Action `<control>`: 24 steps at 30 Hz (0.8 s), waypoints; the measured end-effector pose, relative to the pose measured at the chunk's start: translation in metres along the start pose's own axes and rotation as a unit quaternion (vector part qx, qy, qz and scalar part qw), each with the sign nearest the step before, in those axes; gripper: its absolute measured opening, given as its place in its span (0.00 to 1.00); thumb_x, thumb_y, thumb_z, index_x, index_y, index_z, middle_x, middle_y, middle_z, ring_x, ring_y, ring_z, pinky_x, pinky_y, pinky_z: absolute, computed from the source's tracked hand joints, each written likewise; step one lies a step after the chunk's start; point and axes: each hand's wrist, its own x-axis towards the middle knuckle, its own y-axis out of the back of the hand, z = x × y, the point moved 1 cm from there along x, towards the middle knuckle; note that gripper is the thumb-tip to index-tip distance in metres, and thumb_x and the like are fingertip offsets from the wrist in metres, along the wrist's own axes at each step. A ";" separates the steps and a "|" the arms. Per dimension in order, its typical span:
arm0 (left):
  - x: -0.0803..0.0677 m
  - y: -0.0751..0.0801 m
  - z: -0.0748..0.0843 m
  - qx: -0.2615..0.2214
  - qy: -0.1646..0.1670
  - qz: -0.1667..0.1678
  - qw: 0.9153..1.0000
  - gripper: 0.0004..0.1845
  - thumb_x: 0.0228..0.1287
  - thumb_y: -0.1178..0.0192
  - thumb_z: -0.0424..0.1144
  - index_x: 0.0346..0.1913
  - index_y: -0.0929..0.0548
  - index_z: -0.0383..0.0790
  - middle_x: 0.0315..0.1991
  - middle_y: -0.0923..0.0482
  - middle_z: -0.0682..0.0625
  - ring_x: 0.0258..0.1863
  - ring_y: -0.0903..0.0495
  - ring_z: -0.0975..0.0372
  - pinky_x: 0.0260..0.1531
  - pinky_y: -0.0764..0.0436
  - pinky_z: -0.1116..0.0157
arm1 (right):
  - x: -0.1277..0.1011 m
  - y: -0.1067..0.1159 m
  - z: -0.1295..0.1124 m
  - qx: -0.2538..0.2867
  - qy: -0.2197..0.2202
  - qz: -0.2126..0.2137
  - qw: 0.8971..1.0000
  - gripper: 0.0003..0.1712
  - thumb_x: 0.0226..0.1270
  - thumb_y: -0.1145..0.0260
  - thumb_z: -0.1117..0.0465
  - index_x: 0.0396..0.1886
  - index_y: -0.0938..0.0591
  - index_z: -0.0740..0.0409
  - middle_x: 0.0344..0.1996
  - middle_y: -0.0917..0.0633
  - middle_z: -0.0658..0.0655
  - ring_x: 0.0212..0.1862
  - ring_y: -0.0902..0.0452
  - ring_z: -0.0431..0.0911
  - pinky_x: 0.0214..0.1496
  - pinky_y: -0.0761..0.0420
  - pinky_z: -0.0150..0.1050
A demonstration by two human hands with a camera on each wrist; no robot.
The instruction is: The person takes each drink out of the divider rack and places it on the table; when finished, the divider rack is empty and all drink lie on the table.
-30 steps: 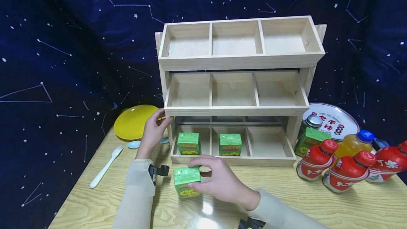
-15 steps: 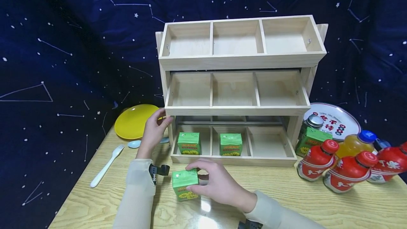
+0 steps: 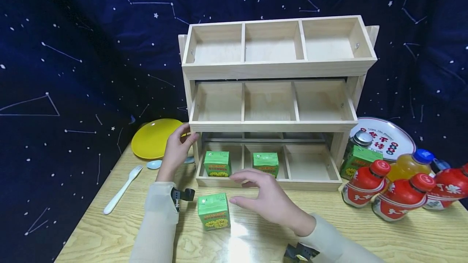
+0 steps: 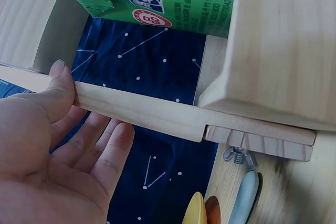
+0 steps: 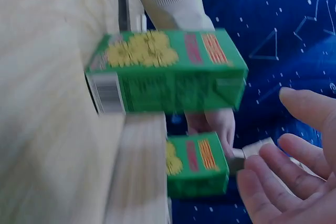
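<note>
My left hand (image 3: 176,151) holds the left side post of the wooden shelf rack (image 3: 278,127). In the left wrist view its thumb lies on one face of the post (image 4: 136,108), with the fingers on the other side. A green drink carton (image 3: 214,213) with yellow flowers stands upright on the table in front of the rack. Just right of it is my right hand (image 3: 272,198), thumb and fingers spread, touching nothing. The right wrist view shows a gap between this carton (image 5: 173,72) and the fingers. Two like cartons (image 3: 217,164) stand in the bottom tier's left and middle compartments.
Red-capped bottles (image 3: 400,198), an orange drink bottle (image 3: 407,165), another green carton (image 3: 360,161), a glass jar and a white plate (image 3: 393,133) crowd the right. At left lie a yellow plate (image 3: 151,139), a white fork (image 3: 122,190) and a blue spoon (image 3: 154,164).
The carton shifted slightly left and towards me in my right hand. That hand has now let go and drawn back to the right. The left hand stays on the post.
</note>
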 end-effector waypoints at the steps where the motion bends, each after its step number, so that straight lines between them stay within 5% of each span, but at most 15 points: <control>1: 0.000 0.000 0.000 0.001 0.000 0.000 1.000 0.26 0.71 0.40 0.46 0.68 0.27 0.45 0.61 0.25 0.44 0.57 0.22 0.50 0.57 0.22 0.52 | 0.001 0.004 0.000 -0.003 0.003 0.014 1.000 0.23 0.56 0.23 0.60 0.52 0.17 0.54 0.51 0.16 0.48 0.52 0.20 0.49 0.53 0.18 0.44; 7: 0.000 0.000 0.000 -0.007 -0.003 -0.005 1.000 0.25 0.71 0.40 0.43 0.68 0.28 0.42 0.62 0.26 0.42 0.57 0.23 0.48 0.58 0.23 0.50 | 0.002 0.033 0.009 -0.038 -0.014 0.086 0.995 0.24 0.54 0.22 0.64 0.52 0.16 0.52 0.50 0.16 0.47 0.49 0.19 0.51 0.51 0.18 0.51; 13: 0.000 0.001 -0.001 0.004 0.000 -0.003 1.000 0.27 0.71 0.41 0.48 0.69 0.28 0.45 0.62 0.26 0.44 0.57 0.23 0.50 0.58 0.23 0.52 | 0.001 0.059 0.023 -0.119 0.013 0.139 0.983 0.27 0.51 0.20 0.66 0.53 0.17 0.55 0.51 0.16 0.49 0.50 0.19 0.49 0.50 0.19 0.41; 18: 0.000 0.001 0.000 0.006 0.002 -0.003 1.000 0.27 0.70 0.41 0.48 0.69 0.28 0.45 0.62 0.26 0.44 0.57 0.23 0.50 0.58 0.23 0.52 | 0.000 0.072 0.037 -0.146 -0.010 0.142 0.979 0.29 0.52 0.20 0.65 0.56 0.18 0.56 0.54 0.17 0.51 0.56 0.22 0.47 0.55 0.20 0.42; 24: -0.001 0.000 0.001 0.007 0.004 -0.002 1.000 0.26 0.71 0.41 0.47 0.69 0.28 0.45 0.62 0.26 0.44 0.58 0.23 0.49 0.58 0.23 0.51 | 0.000 0.077 0.049 -0.144 -0.088 0.090 0.982 0.36 0.55 0.22 0.57 0.64 0.23 0.56 0.61 0.22 0.57 0.59 0.25 0.57 0.57 0.22 0.56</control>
